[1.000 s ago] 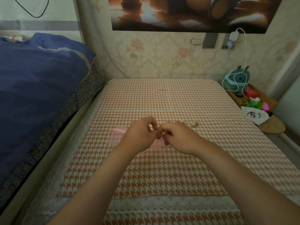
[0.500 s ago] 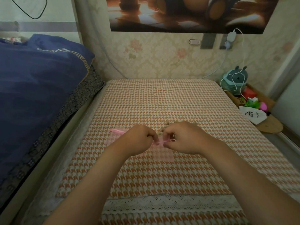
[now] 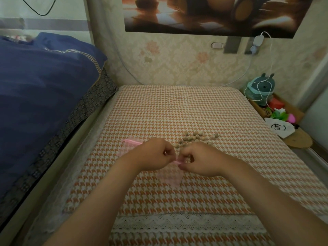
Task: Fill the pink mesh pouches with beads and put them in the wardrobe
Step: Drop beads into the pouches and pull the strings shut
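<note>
With left hand (image 3: 156, 153) and right hand (image 3: 198, 159) set knuckle to knuckle, fingers curled, pinching the drawstring mouth of a pink mesh pouch (image 3: 170, 176) from either side; probably tugging it open to admit beads. Working low over the houndstooth bed cover (image 3: 177, 107), likely so that anything dropped cannot roll far. Pouch body lying limp and flat beneath the hands, so seemingly unfilled. A second pouch (image 3: 130, 144) just left of the left hand, apparently laid by for its turn. Beads (image 3: 195, 138) scattered just beyond the right hand, within easy reach. No sign of the wardrobe.
</note>
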Motion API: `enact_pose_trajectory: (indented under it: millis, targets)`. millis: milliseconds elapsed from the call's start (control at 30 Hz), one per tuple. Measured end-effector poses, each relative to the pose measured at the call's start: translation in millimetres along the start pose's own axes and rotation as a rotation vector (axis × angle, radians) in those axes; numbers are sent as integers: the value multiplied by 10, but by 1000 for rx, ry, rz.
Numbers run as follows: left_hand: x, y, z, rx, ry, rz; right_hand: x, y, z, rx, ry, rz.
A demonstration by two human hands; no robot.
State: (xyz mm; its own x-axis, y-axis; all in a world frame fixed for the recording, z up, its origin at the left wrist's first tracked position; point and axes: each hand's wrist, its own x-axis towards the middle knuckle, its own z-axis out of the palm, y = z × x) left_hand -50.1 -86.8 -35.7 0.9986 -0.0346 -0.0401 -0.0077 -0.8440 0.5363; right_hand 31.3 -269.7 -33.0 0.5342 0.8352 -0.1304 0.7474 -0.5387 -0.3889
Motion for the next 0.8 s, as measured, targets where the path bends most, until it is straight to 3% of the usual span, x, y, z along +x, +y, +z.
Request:
enact_pose_trajectory:
  millis: [133, 267, 400, 533, 700, 800]
  targets:
    - [-32, -18, 23, -52, 2, -54, -1, 9, -9, -141, -31, 42]
    - [-10, 33, 24, -222, 110, -159, 0, -35, -39, -151, 50, -6]
    - [56, 21, 55, -145, 189, -212, -6, -21, -55, -164, 103, -68]
    - [93, 33, 73, -117, 207, -241, 6, -18, -58, -156, 39, -47]
    - [58, 46, 73, -84, 121, -115, -11, 76, -81, 176, -54, 25]
    - [38, 5, 12, -112, 92, -108, -3, 148, -80, 432, 62, 23]
